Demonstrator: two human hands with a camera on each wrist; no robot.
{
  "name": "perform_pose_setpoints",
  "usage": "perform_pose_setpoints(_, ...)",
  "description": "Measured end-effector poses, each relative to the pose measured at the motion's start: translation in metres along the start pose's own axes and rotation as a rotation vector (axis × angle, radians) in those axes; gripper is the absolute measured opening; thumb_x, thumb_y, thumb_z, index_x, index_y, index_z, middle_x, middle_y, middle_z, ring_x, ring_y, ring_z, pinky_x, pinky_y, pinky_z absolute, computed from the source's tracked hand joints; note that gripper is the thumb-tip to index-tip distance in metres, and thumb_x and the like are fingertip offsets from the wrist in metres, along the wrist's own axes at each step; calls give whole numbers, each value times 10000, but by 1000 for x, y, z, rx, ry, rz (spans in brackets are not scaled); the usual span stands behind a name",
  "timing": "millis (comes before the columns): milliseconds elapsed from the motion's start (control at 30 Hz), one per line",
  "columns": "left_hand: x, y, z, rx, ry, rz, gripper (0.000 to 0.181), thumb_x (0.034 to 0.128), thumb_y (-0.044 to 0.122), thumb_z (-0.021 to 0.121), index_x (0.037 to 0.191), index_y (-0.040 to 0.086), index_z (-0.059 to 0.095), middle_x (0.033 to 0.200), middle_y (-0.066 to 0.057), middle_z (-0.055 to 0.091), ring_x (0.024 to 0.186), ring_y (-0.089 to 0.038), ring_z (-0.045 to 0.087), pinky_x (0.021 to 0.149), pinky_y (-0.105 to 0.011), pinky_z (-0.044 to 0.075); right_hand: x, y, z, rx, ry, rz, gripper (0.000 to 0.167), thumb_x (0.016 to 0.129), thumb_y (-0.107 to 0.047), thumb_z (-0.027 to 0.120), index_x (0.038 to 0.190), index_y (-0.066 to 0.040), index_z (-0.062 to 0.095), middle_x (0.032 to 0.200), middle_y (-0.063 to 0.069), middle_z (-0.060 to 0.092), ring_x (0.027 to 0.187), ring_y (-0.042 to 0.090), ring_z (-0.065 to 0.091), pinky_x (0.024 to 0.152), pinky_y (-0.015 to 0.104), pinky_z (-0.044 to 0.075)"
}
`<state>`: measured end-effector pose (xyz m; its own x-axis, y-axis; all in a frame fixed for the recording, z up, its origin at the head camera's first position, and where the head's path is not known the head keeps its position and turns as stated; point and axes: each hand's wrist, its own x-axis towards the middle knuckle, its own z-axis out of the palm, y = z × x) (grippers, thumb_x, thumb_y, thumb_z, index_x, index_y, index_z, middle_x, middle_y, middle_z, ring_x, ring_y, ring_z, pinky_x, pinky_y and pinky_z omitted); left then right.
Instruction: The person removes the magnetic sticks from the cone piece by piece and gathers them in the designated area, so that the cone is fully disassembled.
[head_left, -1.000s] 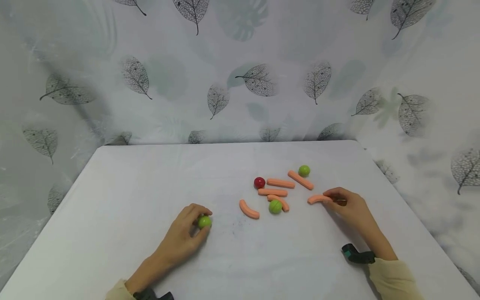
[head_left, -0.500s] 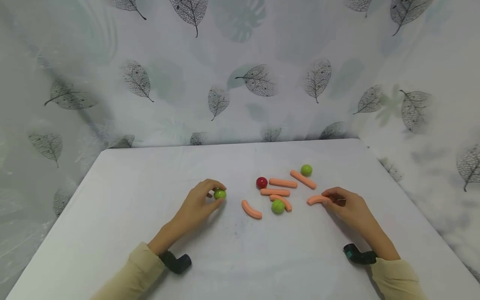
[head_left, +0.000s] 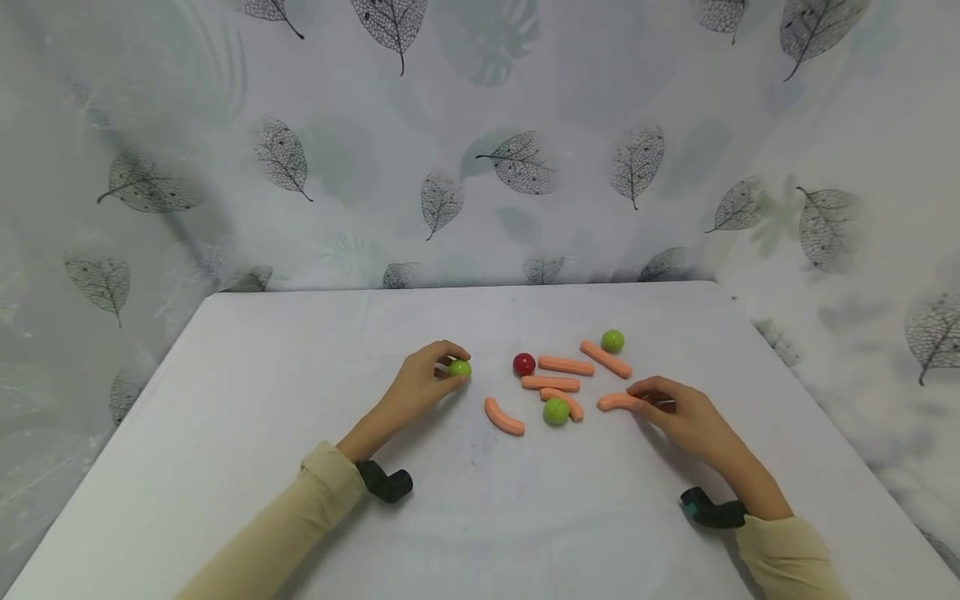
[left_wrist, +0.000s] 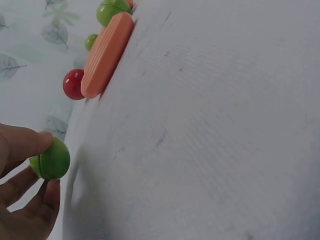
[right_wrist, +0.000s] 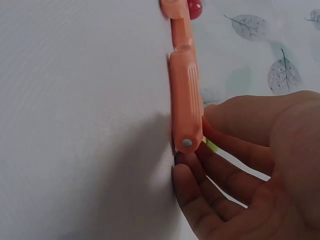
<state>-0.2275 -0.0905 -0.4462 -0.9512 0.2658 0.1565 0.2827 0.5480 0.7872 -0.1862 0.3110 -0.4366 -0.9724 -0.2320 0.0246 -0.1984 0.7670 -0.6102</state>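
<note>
My left hand [head_left: 422, 385] pinches a green toy ball [head_left: 460, 369] between thumb and fingers, left of the other toys. In the left wrist view a seam line runs round this green ball [left_wrist: 55, 159]. At the right side, my right hand [head_left: 682, 417] holds one end of a curved orange toy stick [head_left: 615, 402] low at the white table. Ridges and a round silvery dot on its end show on the orange stick [right_wrist: 184, 100] in the right wrist view. Between the hands lie a red ball [head_left: 524, 364] and a loose curved orange stick [head_left: 504, 417].
On the white table [head_left: 300, 367], a straight orange stick [head_left: 566, 366] lies behind another straight stick [head_left: 550, 383]. A green ball [head_left: 556, 412] sits against a curved stick [head_left: 572, 406]. Farther back, a slanted stick [head_left: 606, 359] lies beside a green ball [head_left: 612, 341]. Leaf-patterned sheets enclose the table.
My left hand has carried the green ball forward and to the right, toward the red ball. My right hand has shifted slightly left with the curved orange stick.
</note>
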Motion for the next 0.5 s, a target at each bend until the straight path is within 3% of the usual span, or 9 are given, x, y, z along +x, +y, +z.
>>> perform_pose_setpoints(300,4,-1,2,19,-56,21,369,954,93,746,1305,44,643,1318,-120,681,1176,-267,656,982,-419,564,-9,0,-17,-46,-11,-23,291,1065,-231,608,1316,-94,660,1290,127,700,1173,316,665,969,468,573)
perform_pose_setpoints(500,-7,0,-22,62,-72,44,422,971,117,726,1369,68,595,1401,-116,633,1293,-313,609,1042,-472,540,-20,-2,-38,-109,29,-139,262,1034,-138,645,1292,-100,672,1255,88,722,1072,121,657,893,281,574)
